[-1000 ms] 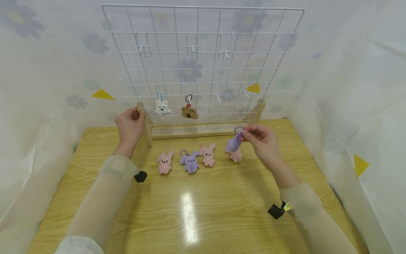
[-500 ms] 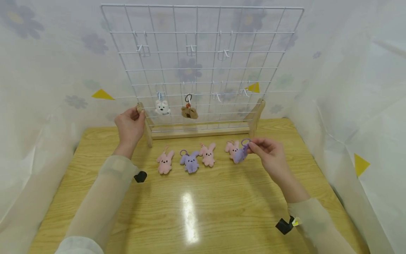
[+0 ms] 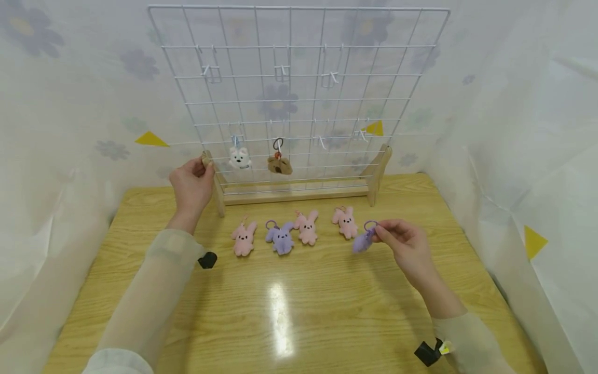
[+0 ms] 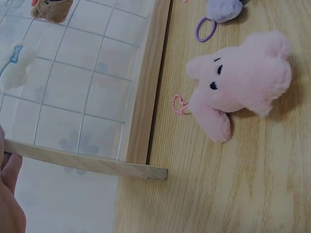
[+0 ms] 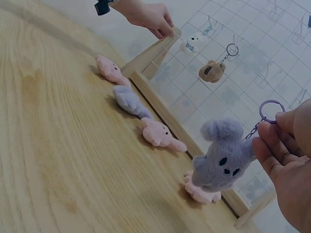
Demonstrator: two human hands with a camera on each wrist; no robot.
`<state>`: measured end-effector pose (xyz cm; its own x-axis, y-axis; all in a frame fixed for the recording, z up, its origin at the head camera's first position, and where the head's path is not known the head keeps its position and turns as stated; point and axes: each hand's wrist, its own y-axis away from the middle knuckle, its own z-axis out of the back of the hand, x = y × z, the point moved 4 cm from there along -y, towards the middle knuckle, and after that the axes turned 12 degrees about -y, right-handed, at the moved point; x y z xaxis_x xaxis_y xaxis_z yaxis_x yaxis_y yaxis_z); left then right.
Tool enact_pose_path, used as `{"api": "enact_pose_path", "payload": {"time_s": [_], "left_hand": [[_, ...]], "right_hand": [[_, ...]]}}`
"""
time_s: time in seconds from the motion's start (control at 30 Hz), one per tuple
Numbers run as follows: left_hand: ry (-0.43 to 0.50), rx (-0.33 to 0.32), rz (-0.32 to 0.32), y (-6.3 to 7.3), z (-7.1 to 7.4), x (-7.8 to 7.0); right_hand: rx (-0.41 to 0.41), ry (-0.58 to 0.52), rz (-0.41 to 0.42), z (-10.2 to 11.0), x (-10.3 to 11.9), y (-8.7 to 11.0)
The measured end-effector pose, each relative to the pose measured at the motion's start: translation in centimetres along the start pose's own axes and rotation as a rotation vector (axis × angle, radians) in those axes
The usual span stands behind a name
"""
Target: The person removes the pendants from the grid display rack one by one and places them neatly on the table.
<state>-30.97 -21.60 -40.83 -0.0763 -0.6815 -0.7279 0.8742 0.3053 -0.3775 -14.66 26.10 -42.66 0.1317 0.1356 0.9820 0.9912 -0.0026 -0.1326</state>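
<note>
Between thumb and fingers, my right hand [image 3: 405, 246] pinches a purple plush bunny keychain [image 3: 363, 241] by its chain, just below the purple ring. The bunny dangles over the table, its face showing in the right wrist view [image 5: 222, 158]. My left hand [image 3: 191, 186] grips the top of the left wooden leg [image 3: 216, 195] of a white wire grid rack [image 3: 290, 101]. On the table lie a pink bunny keychain [image 3: 243, 239] at the left, another purple one [image 3: 281, 239], a second pink one [image 3: 306, 228], and a third pink one [image 3: 347, 223] close to the held bunny.
On the rack's lower row hang a white bear keychain [image 3: 240, 158] and a brown koala-like keychain [image 3: 280, 165]. Bare hooks [image 3: 320, 142] stick out to their right, and several hooks sit on the upper row. A wooden crossbar [image 3: 294, 196] runs along the rack's foot.
My right hand has drawn the purple bunny keychain toward me and to the right, off from over the rightmost pink bunny. The left hand has stayed on the rack's leg.
</note>
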Motion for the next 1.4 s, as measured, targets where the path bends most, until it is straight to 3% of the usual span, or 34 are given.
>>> {"api": "enact_pose_path", "payload": {"time_s": [0.9,1.4], "left_hand": [[-0.002,0.002,0.012,0.0,-0.2,0.2],[-0.017,-0.018,-0.013,0.0,-0.1,0.1]], "right_hand": [[-0.054,0.06,-0.085,1.2,-2.5,4.5],[-0.074,0.004,-0.075,1.7,-3.3,5.6]]}}
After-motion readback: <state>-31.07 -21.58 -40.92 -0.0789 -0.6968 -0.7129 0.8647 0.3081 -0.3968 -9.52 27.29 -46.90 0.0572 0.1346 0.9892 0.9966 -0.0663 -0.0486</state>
